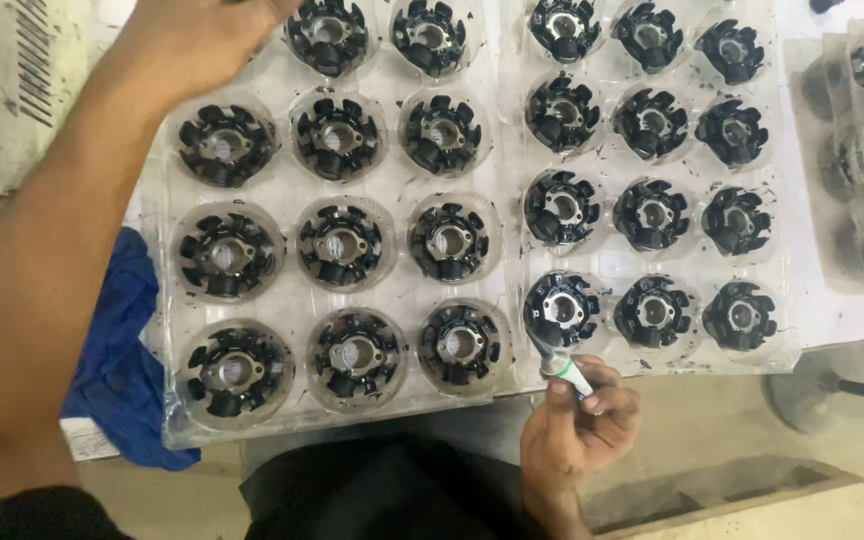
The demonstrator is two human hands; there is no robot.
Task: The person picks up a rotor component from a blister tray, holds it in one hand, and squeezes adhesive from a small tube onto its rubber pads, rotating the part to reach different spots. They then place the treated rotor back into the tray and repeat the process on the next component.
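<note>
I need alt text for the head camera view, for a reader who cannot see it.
The right hand holds a small tube with its tip at a black round part in a clear plastic tray. The left hand reaches over a second tray of the same parts.

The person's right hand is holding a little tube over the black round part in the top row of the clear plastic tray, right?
Not quite. The head view shows the right hand holding the small white tube at the black round slotted part in the bottom row of the clear plastic tray, at its left end.
</note>
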